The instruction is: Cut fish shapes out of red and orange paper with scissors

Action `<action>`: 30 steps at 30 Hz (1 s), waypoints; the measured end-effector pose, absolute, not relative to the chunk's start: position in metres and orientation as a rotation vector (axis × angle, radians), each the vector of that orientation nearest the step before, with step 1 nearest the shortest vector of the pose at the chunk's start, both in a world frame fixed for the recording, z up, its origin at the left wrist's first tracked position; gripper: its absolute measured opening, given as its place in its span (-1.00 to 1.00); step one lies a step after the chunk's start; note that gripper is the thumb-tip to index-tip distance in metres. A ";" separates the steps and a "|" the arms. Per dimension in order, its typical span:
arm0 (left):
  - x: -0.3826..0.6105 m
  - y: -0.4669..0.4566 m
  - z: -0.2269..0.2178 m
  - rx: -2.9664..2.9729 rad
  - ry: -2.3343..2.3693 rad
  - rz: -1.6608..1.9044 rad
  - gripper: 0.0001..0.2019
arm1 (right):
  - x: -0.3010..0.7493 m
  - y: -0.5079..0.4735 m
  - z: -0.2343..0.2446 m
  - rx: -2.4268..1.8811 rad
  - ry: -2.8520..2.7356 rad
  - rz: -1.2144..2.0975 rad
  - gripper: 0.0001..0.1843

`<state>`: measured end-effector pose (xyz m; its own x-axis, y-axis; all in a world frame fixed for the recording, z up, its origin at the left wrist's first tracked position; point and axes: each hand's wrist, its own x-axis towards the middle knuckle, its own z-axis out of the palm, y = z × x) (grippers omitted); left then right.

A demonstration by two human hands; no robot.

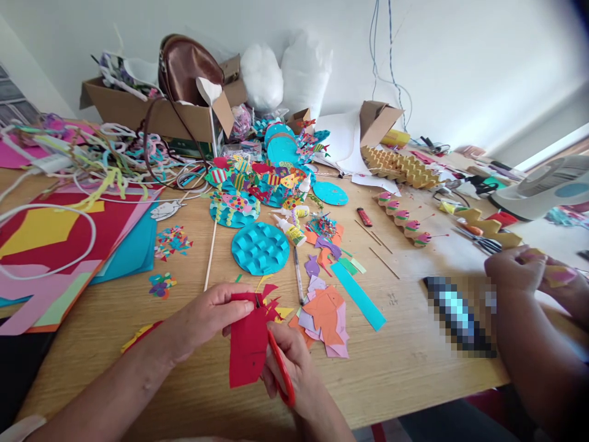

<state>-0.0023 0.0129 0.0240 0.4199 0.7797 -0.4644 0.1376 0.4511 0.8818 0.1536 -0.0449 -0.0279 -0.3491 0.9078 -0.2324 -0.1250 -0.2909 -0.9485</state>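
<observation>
My left hand point(232, 310) pinches the top of a piece of red paper point(247, 362) that has thin dark lines drawn on it. Closed around the red handles of a pair of scissors point(281, 368) is my right hand point(294, 356). The scissors' blades are at the paper's upper right edge, partly hidden by the paper. Red and yellow paper scraps point(275, 307) lie just beyond my hands. To the right, orange fish-shaped paper point(326, 313) rests on purple and pink pieces. A round blue piece with raised strips point(260, 248) sits farther back.
A co-worker's hands point(519, 270) hold a small yellow and pink piece at the right, near a blurred-out dark object point(460, 316). Glue bottles point(292, 232), a pen point(298, 276) and a blue strip point(359, 296) lie mid-table. Coloured paper sheets point(92, 233) are stacked left; a cardboard box point(138, 116) stands behind.
</observation>
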 end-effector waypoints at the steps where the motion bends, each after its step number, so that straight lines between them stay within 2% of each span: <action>1: -0.003 0.013 0.024 1.049 1.105 0.511 -0.81 | 0.154 -0.045 -0.028 -1.081 -1.173 1.744 -0.43; 18: -0.010 0.017 0.020 1.039 1.100 0.442 -0.83 | 0.157 -0.046 -0.030 -1.053 -1.234 1.751 -0.50; 30: -0.010 0.020 0.025 1.105 1.033 0.409 -0.85 | 0.159 -0.045 -0.026 -1.034 -1.233 1.773 -0.45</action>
<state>-0.0095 0.0197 0.0247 0.4989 0.7245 -0.4756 0.2021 0.4364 0.8768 0.1586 -0.0453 -0.0264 -0.4104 0.8887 -0.2044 -0.1175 -0.2738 -0.9546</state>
